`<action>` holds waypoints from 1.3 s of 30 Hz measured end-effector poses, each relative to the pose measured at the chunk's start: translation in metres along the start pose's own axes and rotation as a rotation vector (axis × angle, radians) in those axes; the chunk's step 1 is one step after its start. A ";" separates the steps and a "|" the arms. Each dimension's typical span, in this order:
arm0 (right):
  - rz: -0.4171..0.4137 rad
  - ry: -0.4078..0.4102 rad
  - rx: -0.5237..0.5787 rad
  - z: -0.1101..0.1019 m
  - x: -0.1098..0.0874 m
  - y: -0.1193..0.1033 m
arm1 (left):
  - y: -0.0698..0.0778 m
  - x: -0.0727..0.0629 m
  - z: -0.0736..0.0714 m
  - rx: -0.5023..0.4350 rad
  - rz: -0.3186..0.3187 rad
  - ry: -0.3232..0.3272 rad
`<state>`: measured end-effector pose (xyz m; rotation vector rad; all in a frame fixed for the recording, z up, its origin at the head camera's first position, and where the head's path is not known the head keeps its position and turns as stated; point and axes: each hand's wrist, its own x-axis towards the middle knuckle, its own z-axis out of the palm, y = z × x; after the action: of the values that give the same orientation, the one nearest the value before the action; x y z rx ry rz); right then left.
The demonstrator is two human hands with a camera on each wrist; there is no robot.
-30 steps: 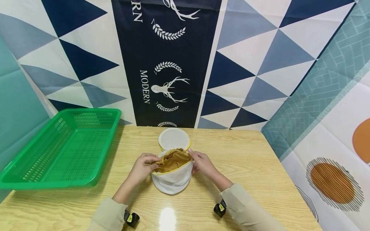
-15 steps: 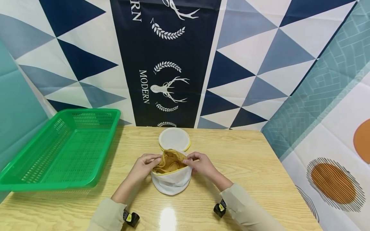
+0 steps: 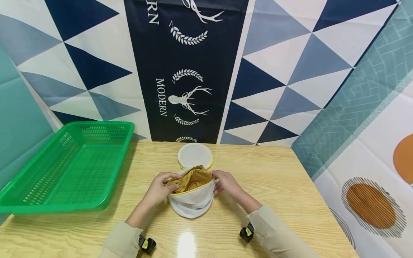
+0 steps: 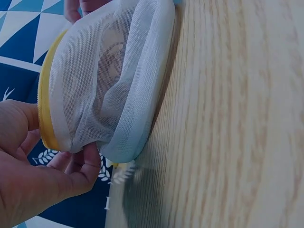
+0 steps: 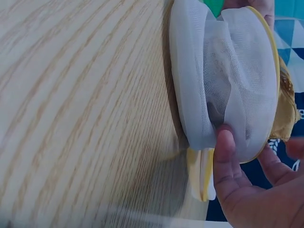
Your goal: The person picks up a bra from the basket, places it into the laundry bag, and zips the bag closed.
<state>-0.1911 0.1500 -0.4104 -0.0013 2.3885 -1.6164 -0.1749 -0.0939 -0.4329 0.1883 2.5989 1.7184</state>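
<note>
A round white mesh laundry bag [image 3: 193,205] with a yellow zipper edge stands unzipped at the middle of the table. Inside lies a mustard-yellow cloth garment [image 3: 200,176], its lacy, ruffled part towards the left and back. My left hand [image 3: 158,189] grips the bag's left rim, thumb at the yellow edge and fingers under the mesh side, as the left wrist view shows. At the opposite rim, my right hand [image 3: 227,184] holds the bag; in the right wrist view its fingertips [image 5: 225,142] press on the mesh. The bag's round lid [image 3: 194,155] lies folded back behind it.
A large green plastic basket [image 3: 106,199] with perforated walls stands on the left of the wooden table [image 3: 264,172]. Patterned cloth panels [image 3: 284,86] rise behind the table and along both sides.
Half a second ago my right fingers dipped inside the rim; they are now back at its right edge. The garment's top has spread rightward and its lacy part shows again. The bag stays put.
</note>
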 end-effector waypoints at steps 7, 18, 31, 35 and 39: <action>-0.005 -0.014 -0.040 0.000 -0.012 -0.016 | 0.002 0.000 0.001 0.027 0.033 -0.020; -0.040 -0.055 -0.063 -0.001 0.002 0.004 | 0.014 0.002 -0.003 0.084 0.038 -0.119; -0.018 0.021 -0.170 0.005 0.004 0.008 | 0.020 0.001 0.005 0.190 0.082 -0.088; -0.011 0.015 -0.164 0.004 0.003 0.008 | 0.020 0.001 0.007 0.205 0.082 -0.060; -0.009 0.021 -0.184 0.005 0.003 0.007 | 0.021 0.001 0.007 0.207 0.077 -0.072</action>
<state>-0.1916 0.1482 -0.4193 -0.0297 2.5484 -1.4008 -0.1730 -0.0796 -0.4159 0.3514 2.7458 1.4310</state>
